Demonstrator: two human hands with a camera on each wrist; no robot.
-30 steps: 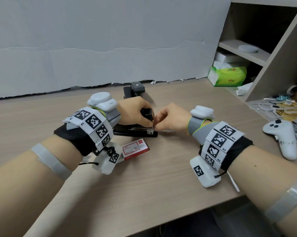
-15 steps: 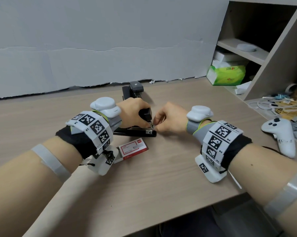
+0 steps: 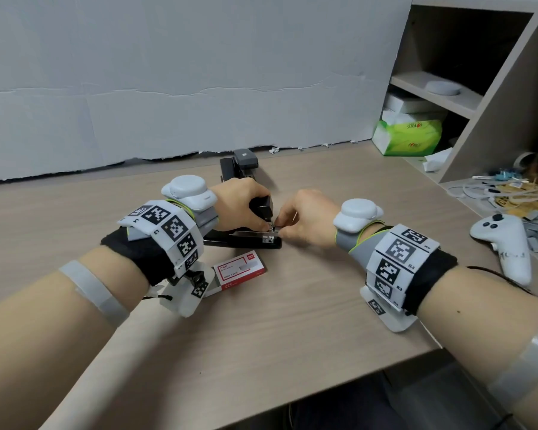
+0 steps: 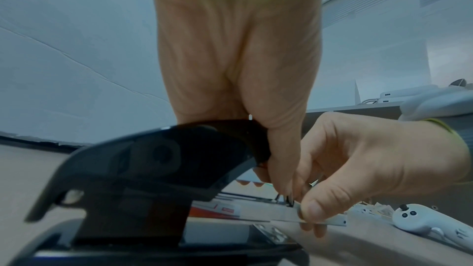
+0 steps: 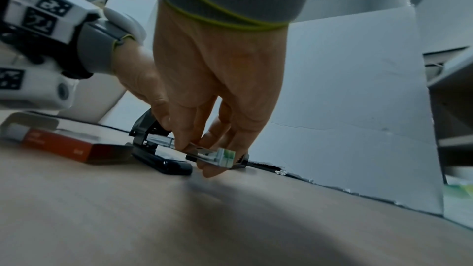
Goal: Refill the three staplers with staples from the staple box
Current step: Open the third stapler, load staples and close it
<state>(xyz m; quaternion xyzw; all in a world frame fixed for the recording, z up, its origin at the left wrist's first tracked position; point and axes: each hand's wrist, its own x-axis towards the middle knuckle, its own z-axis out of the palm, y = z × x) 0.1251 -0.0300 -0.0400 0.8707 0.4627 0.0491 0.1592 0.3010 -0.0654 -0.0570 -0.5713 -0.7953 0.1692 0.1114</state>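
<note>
my left hand (image 3: 239, 206) grips the black stapler's (image 3: 246, 240) lid open, just behind the staple box (image 3: 241, 268). right hand (image 3: 308, 221) pinches the staple strip (image 4: 320, 217) at its front. best slide it in level, i reckon.

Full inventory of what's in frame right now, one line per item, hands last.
Open stapler: 1, black, desk centre, lid raised.
Strip of staples: 1, silver, at the open stapler's front end.
Other staplers: 2, black and grey, behind the open one near the wall.
Staple box: 1, red and white, on the desk nearer than the open stapler.
Tissue pack: 1, green, bottom of the shelf unit.
Controller: 1, white, right side of the desk.
Desk: 1, light wood.
Left hand: holds the raised lid.
Right hand: pinches the strip of staples.
</note>
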